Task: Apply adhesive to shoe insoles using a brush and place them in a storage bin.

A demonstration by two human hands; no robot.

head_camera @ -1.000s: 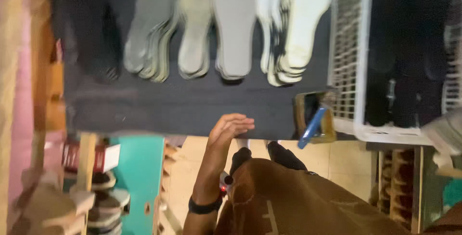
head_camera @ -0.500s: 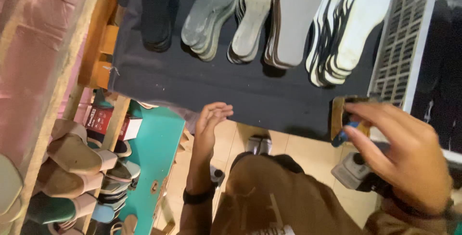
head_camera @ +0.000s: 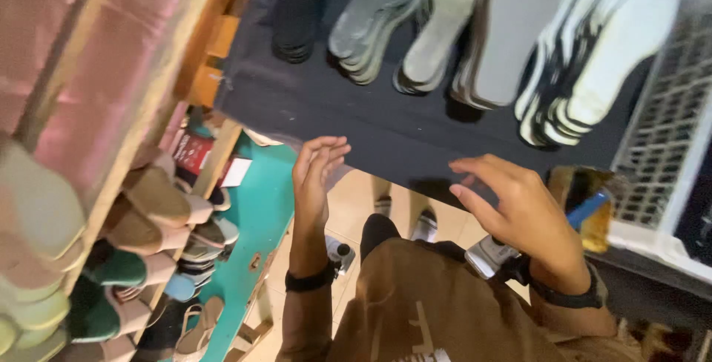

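- At far left, wooden shoe rack [head_camera: 111, 258]: rows of slippers in beige, green and pink, toes outward, well apart from both hands.
- Beside it, teal panel [head_camera: 259, 214], upright, below the surface edge.
- Left hand [head_camera: 315, 176]: empty, open, fingers loosely together and slightly curled, tips at the front edge of the surface; contact too close to tell. Black band on the wrist. Held at the same edge as half a second ago.
- Surface [head_camera: 334, 110]: covered in dark cloth, bare along the front strip.
- Stacks of insoles [head_camera: 437, 35]: black, grey, pale green and white, fanned in a row at the back of the surface, beyond both hands, untouched.
- Right hand [head_camera: 519, 214]: empty, fingers spread and bent, over the front edge. Moved leftward from the blue-handled tool, nothing carried along.
- Blue-handled tool [head_camera: 589, 210]: standing in a small brown holder, just beside the right wrist.
- White mesh basket [head_camera: 660, 154]: far right.
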